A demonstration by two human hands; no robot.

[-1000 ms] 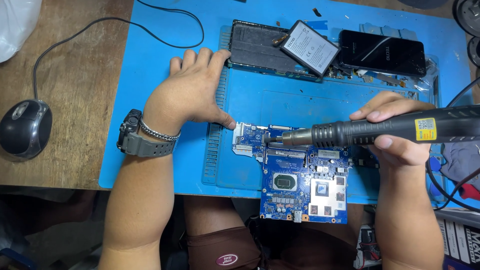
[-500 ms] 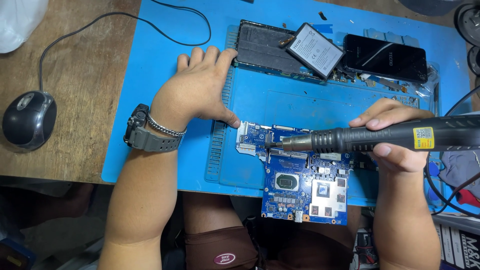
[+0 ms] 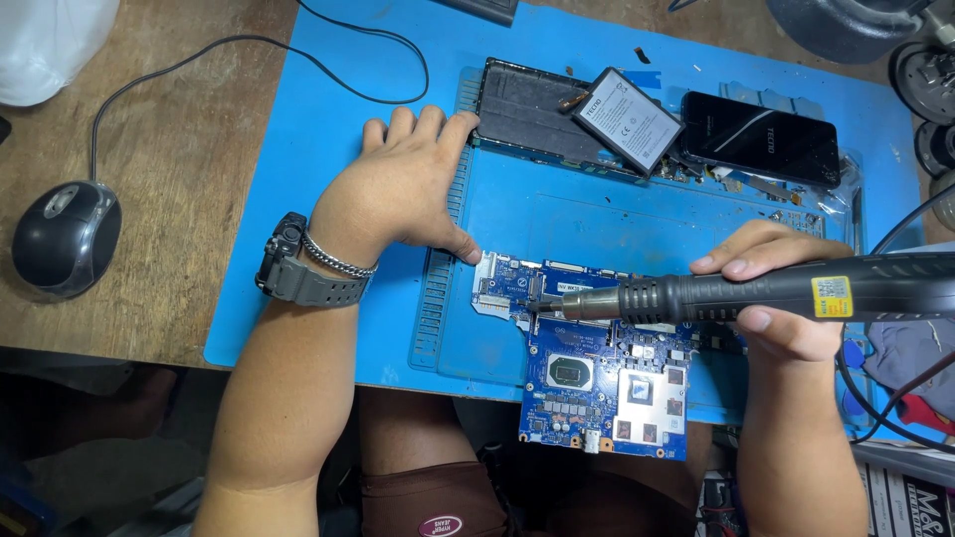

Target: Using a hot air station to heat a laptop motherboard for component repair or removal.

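Note:
A blue circuit board (image 3: pixel 597 378) lies on the blue work mat (image 3: pixel 328 109), overhanging the table's near edge. My right hand (image 3: pixel 776 288) grips a black hot-air tool (image 3: pixel 776 293) held level, its metal nozzle (image 3: pixel 557 306) touching or just above the board's upper left part. My left hand (image 3: pixel 403 189) rests flat on the mat, fingers spread, thumb tip next to the board's top left corner. A grey watch (image 3: pixel 298 278) and a chain bracelet sit on that wrist.
At the back of the mat lie a dark phone frame (image 3: pixel 527 104), a loose phone battery (image 3: pixel 627 121) and a black phone (image 3: pixel 761 137). A black mouse (image 3: pixel 65 239) with its cable sits on the wooden table at left. Cables hang at right.
The view has shifted slightly; both hands and the tool keep almost the same places on the board and mat.

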